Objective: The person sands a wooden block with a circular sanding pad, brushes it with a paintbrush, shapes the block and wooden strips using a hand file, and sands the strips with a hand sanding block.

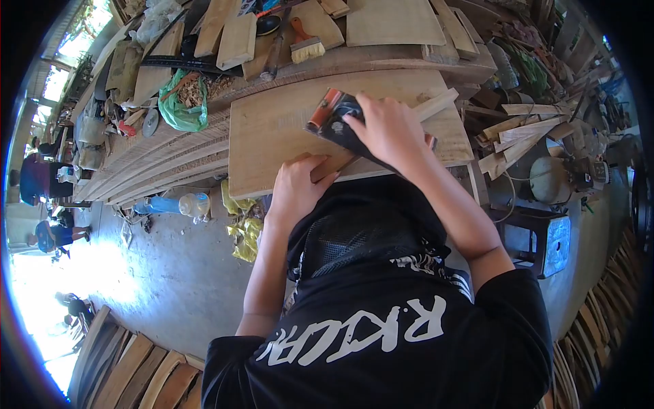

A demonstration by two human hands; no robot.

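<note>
A wide pale board (266, 129) lies across the bench in front of me. On it a narrow wooden strip (436, 105) runs slantwise, from the upper right down towards my left hand. My right hand (392, 129) is closed on a black sanding tool (351, 140) with an orange-red end, which rests over the strip. My left hand (300, 180) grips the strip's lower left end, thumb and fingers on either side, at the board's near edge. The strip's middle is hidden under the tool and my right hand.
Behind the board lie a brush (306, 48), wood pieces (236, 42) and a green bag (182, 102) of shavings. Wood scraps (518, 133) and a dark stool (545, 238) are at the right. Two people (41, 178) are at the far left.
</note>
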